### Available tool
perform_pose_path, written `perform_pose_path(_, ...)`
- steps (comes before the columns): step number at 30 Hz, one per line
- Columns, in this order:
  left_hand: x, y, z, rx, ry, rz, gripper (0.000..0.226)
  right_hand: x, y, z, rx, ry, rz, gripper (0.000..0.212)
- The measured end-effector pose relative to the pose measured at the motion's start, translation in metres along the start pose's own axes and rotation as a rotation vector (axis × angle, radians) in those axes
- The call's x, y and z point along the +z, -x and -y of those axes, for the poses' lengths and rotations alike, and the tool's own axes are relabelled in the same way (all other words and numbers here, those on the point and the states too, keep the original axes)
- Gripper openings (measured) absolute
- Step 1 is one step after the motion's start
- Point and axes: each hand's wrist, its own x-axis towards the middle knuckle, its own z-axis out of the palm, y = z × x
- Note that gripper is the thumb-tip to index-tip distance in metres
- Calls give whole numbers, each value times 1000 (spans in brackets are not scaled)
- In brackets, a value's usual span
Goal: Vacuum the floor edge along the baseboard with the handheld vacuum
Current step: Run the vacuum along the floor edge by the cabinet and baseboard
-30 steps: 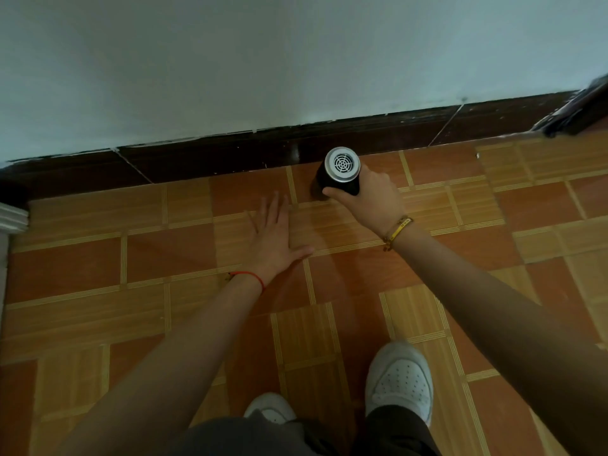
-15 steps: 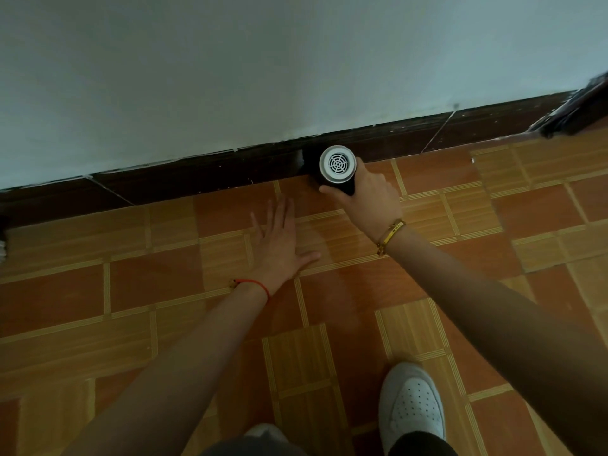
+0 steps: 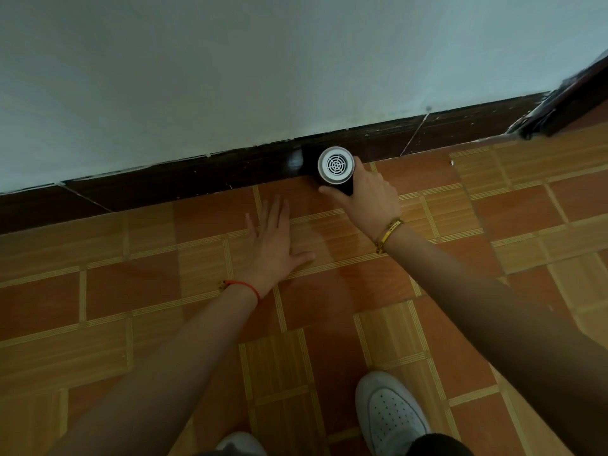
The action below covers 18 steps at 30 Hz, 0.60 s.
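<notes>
Nearest the camera, a white shoe (image 3: 391, 413) stood on the tiled floor (image 3: 131, 291) at the lower right, and the toe of a second shoe (image 3: 241, 444) showed at the bottom edge, just left of it. Both bare forearms reached forward from the lower corners. The left hand (image 3: 273, 245) lay flat on the tiles, palm down, fingers straight and slightly spread, holding nothing; a red cord (image 3: 243, 286) circled its wrist. The floor to its left was bare as far as the frame edge. Farther on and to the right, the right hand (image 3: 368, 195), with a yellow band (image 3: 390, 230) at the wrist, was wrapped around the dark body of the vacuum (image 3: 335, 169), fingers curled over its right side and thumb along its near side. The vacuum's round white grille faced up toward the camera, and its far end sat right where the tiles met the dark baseboard (image 3: 197, 182); the nozzle itself was hidden. The baseboard ran on unobstructed left and right along the foot of the pale wall (image 3: 263, 60), ending at a dark frame (image 3: 566, 106) at the far right
</notes>
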Motion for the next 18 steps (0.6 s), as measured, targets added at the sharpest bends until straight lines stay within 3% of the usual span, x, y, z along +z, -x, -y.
perform_pose_path(9,4,8,-18,21,-34,14,109,-4,0,-18,-45,-28,41,72)
perform_pose_path(14,1,12,-21,173,-198,56,96,-20,-6,-46,83,-40,24,74)
perform_pose_path(18,-18,4,-19,322,-400,91,95,-25,-7,-53,44,-70,52,70)
